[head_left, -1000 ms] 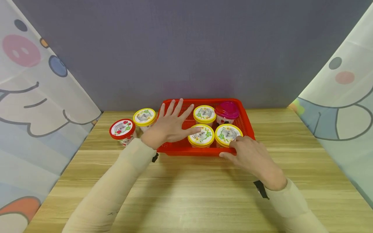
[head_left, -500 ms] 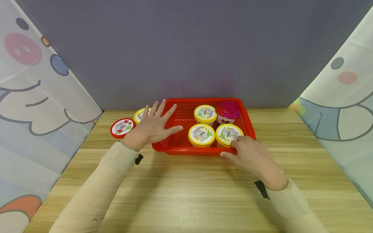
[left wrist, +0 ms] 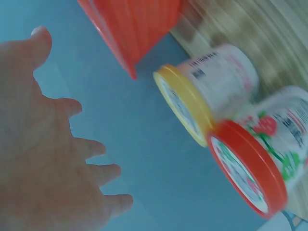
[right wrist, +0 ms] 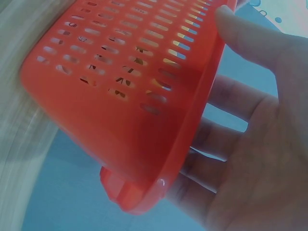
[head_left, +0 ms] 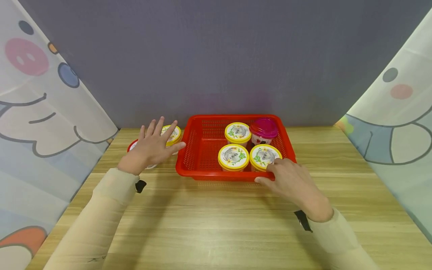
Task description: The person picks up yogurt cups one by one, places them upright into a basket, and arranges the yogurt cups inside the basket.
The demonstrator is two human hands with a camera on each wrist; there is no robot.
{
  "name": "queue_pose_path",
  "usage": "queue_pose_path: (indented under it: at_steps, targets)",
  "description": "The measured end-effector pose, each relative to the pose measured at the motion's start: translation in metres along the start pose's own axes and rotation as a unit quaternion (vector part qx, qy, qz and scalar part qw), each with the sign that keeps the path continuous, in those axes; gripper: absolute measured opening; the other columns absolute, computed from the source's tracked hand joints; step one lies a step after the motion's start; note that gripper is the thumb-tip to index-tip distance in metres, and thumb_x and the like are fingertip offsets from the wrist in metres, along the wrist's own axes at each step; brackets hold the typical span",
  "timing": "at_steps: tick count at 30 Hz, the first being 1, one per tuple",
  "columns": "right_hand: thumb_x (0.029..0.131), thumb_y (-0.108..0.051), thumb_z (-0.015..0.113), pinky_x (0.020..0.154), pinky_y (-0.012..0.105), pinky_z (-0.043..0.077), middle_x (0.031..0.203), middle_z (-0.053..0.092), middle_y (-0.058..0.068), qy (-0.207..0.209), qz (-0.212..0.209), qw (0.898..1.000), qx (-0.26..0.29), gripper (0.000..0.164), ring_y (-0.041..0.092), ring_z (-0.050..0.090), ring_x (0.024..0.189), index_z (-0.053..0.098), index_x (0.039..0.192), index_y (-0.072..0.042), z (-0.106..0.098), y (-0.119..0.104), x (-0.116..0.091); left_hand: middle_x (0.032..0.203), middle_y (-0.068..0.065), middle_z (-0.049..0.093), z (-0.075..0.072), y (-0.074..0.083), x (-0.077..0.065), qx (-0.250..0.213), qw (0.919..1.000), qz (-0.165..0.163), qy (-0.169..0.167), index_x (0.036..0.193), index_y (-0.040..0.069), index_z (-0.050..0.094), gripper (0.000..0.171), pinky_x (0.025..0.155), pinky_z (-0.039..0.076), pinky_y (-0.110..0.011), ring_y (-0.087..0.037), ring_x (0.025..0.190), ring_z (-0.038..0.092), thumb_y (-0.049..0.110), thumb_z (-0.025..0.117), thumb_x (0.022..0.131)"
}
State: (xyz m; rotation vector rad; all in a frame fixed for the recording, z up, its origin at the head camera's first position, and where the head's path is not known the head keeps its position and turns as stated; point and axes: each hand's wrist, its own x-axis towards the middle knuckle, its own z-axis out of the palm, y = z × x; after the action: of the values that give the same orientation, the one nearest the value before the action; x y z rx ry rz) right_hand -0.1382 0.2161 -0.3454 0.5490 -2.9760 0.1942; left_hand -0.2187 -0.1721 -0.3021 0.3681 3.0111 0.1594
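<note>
My left hand [head_left: 150,150] hovers with fingers spread and holds nothing, left of the red plastic basket [head_left: 209,174]. Beneath it in the head view, a yellow-lidded tub [head_left: 174,133] and a red-lidded tub [left wrist: 248,168] stand side by side; the hand partly covers both. At the basket's front right corner, my right hand [head_left: 293,182] grips the rim, thumb outside and fingers over the inner side. Inside the basket are three yellow-lidded tubs, one front middle [head_left: 233,157], one front right [head_left: 262,155] and one behind [head_left: 237,132], plus a magenta-lidded tub [head_left: 264,128] at back right.
The basket stands on a wooden table [head_left: 209,225], close to a grey back wall [head_left: 216,60]. Cloths printed with cartoon animals hang at the left [head_left: 33,123] and right [head_left: 398,123]. The basket's left half shows its bare slotted floor.
My left hand has moved left, from over the basket to over the two tubs beside it, fingers still spread. The right hand keeps its hold on the rim, and the basket stays put.
</note>
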Motion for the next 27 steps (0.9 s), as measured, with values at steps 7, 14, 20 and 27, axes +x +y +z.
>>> queue_pose_path:
  at_steps: [7, 14, 20, 27]
  targets:
    - [0.087, -0.052, 0.075, 0.061, 0.047, 0.050, 0.090, 0.065, 0.006, -0.002, 0.006, 1.000, -0.001, 0.041, 0.028, 0.062, 0.081, 0.075, 0.094, -0.011, 0.000, 0.000, -0.001, 0.166, -0.025, -0.012, 0.002, -0.024, 0.002, 0.006, 0.9995, -0.030, 0.001, 0.165, 0.022, 0.001, 0.093, 0.115, -0.008, -0.069, -0.053, 0.150, -0.007, 0.074, 0.037, 0.097]
    - [0.087, -0.052, 0.075, 0.059, 0.047, 0.048, 0.088, 0.064, 0.006, 0.001, 0.007, 1.000, 0.003, 0.041, 0.028, 0.062, 0.081, 0.074, 0.092, -0.012, 0.000, 0.000, -0.001, 0.163, -0.033, -0.003, 0.006, -0.046, 0.004, 0.004, 0.9987, -0.050, -0.005, 0.165, 0.016, 0.006, 0.095, 0.112, 0.002, -0.075, -0.060, 0.146, 0.002, 0.069, 0.045, 0.097]
    - [0.087, -0.053, 0.075, 0.058, 0.047, 0.048, 0.088, 0.064, 0.005, 0.000, 0.006, 1.000, 0.002, 0.041, 0.028, 0.062, 0.080, 0.074, 0.092, -0.012, 0.000, 0.001, -0.001, 0.163, -0.034, -0.005, 0.011, -0.059, 0.003, -0.015, 0.9966, -0.078, -0.021, 0.164, 0.015, 0.007, 0.097, 0.111, 0.000, -0.076, -0.061, 0.145, 0.000, 0.070, 0.047, 0.096]
    - [0.087, -0.053, 0.074, 0.059, 0.049, 0.048, 0.089, 0.065, 0.006, -0.004, 0.006, 1.000, 0.005, 0.042, 0.029, 0.062, 0.082, 0.075, 0.094, -0.012, 0.000, 0.000, 0.000, 0.162, -0.036, -0.007, 0.018, -0.069, 0.002, -0.030, 0.9944, -0.096, -0.034, 0.164, 0.012, 0.003, 0.102, 0.111, 0.005, -0.076, -0.061, 0.145, 0.001, 0.073, 0.046, 0.095]
